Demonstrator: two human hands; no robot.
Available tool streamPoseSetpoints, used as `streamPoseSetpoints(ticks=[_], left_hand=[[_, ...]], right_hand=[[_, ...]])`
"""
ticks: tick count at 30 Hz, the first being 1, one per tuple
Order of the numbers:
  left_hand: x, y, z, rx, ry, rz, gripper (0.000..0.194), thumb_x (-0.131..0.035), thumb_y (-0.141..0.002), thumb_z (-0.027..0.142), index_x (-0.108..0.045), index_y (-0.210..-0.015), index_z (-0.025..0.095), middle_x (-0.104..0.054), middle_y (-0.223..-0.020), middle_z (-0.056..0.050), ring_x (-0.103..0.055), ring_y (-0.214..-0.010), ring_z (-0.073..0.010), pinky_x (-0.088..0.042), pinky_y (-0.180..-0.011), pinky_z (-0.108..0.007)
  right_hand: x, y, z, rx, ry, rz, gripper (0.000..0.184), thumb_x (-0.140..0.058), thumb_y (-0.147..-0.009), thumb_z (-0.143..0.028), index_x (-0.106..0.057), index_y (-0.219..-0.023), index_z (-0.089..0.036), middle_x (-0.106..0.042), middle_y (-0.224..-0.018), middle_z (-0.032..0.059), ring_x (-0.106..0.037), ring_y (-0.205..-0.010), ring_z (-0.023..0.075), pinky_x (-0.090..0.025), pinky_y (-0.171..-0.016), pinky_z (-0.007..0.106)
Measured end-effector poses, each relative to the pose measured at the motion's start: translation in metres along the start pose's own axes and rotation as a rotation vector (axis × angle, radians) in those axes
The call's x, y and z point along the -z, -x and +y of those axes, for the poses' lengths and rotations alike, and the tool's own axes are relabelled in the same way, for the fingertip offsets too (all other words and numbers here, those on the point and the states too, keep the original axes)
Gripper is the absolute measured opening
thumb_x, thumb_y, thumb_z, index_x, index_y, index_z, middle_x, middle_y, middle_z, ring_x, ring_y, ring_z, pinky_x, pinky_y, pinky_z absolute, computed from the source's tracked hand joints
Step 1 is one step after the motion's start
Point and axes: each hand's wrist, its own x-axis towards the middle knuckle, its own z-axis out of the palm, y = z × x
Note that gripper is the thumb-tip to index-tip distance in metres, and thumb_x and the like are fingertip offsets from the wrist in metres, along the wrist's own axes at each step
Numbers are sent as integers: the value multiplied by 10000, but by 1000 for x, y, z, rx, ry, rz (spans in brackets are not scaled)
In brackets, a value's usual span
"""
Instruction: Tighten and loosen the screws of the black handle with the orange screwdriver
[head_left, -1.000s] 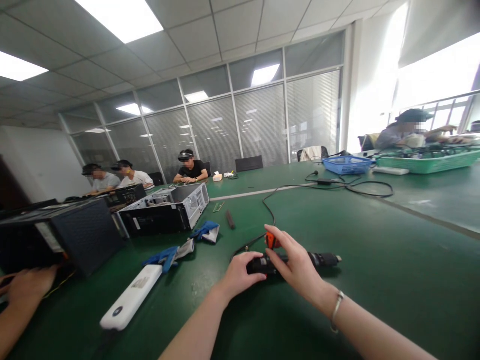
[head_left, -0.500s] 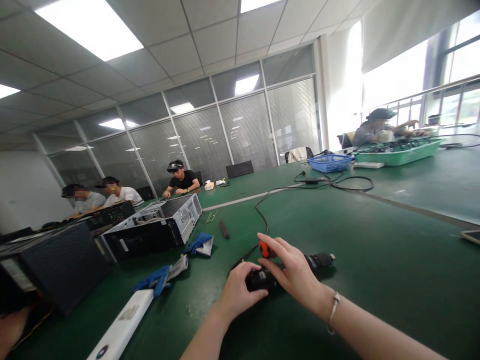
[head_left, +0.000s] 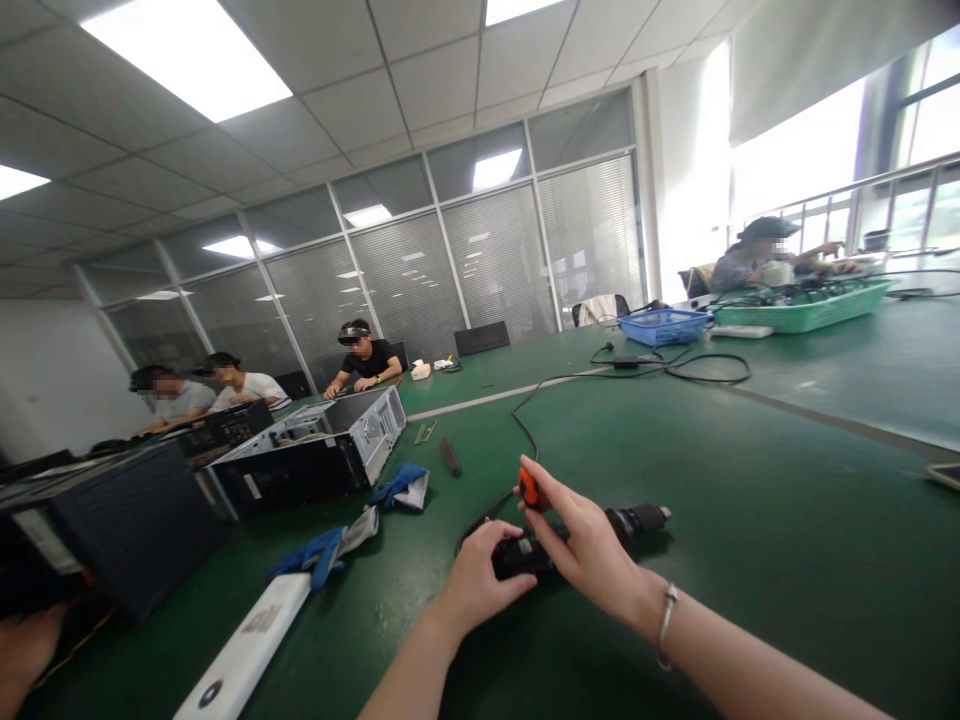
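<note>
A black corded electric screwdriver (head_left: 626, 525) lies on the green table, its metal tip to the right. My left hand (head_left: 484, 580) is wrapped around its rear part, with the thumb in front and the fingers behind. Above the middle of the tool, my right hand (head_left: 589, 535) pinches an orange-and-black handle (head_left: 529, 487), which looks like that of a small hand screwdriver. Its lower end is hidden behind my fingers, so I cannot tell what it touches. The black cord (head_left: 525, 425) runs from the tool's rear away across the table.
To the left lie blue-and-grey gloves (head_left: 401, 488), a white bar-shaped case (head_left: 247, 645) and a dark stick (head_left: 450, 457). An opened computer case (head_left: 300, 470) stands behind. A blue basket (head_left: 664, 327) and a green basket (head_left: 817, 312) are farther off. Other people sit around; a hand (head_left: 30, 640) shows at far left.
The fingers of my right hand have closed more on the orange-and-black handle, which has tilted a little. My left hand stays on the electric screwdriver.
</note>
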Motion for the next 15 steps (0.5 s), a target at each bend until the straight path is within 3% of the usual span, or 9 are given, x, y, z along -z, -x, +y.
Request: streamPoseSetpoints(ticks=[3,7,11,15], left_hand=[[0,0,1,-7,-3,4,408,-779,-661,278,-613,-1028,216,-651,-1029,-38,-606,-924,-225,-474,-847,-330],[1,0,1,-6,-6,-3,423,-783,-661,281,-607,-1040,216,-649,-1018,-39,-604,-910,-222,-476,-832,-329],[2,1,2,-21,-3,-11,435,-781,-670,284,-601,-1061,222,-647,-1035,-34,-602,-926,-220,-470,-844,-324],[2,0,2,-26,-6,-7,417,-776,-678,280,-602,-1052,220,-648,-1026,-31,-602,-920,-219,-469,-841,-322]], right_hand=[[0,1,-1,27,12,1,565,-476,-898,-196,-307,-1434,-249,-582,-1155,101,-608,-1011,211,-544,-860,346],[-2,3,0,18,51,24,497,-479,-913,-210,-370,-1395,-266,-608,-1007,74,-624,-885,197,-558,-770,330],[-1,7,1,15,34,26,568,-444,-905,-177,-266,-1442,-225,-617,-1086,89,-627,-965,203,-540,-848,349],[0,8,0,64,24,51,500,-505,-880,-191,-366,-1359,-229,-586,-1161,102,-605,-1032,216,-530,-876,363]])
